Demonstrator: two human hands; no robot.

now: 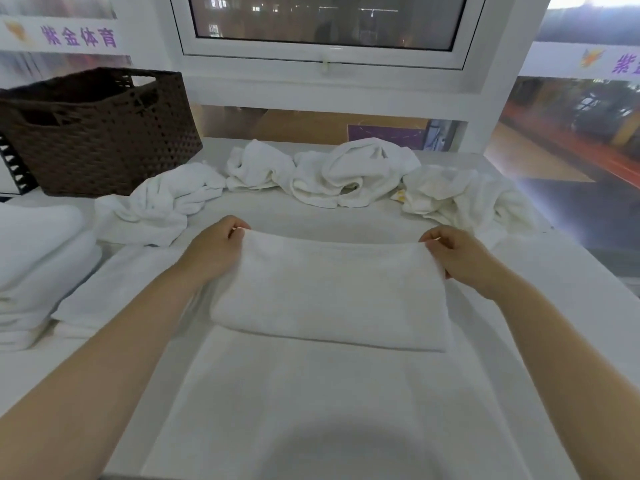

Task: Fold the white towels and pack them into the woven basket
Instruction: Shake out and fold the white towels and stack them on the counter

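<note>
Both forearms reach in from the near edge of the head view to a white towel (pixel 329 292) that lies part-folded across the middle of the white table (pixel 571 306). Left hand (pixel 214 251) pinches its far left corner, right hand (pixel 457 258) its far right corner, fingers curled round the cloth. Its long axis runs left to right between the two grips, and its folded near edge faces the person, so the next fold likely draws the far edge toward the body. Woven basket (pixel 100 133) stands at the far left, nearer the left hand, well apart from the held towel. Crumpled towels (pixel 346 174) lie in a row along the far side; a folded stack (pixel 38 271) sits at the left. A window (pixel 325 26) and glass walls with purple lettering stand behind.
</note>
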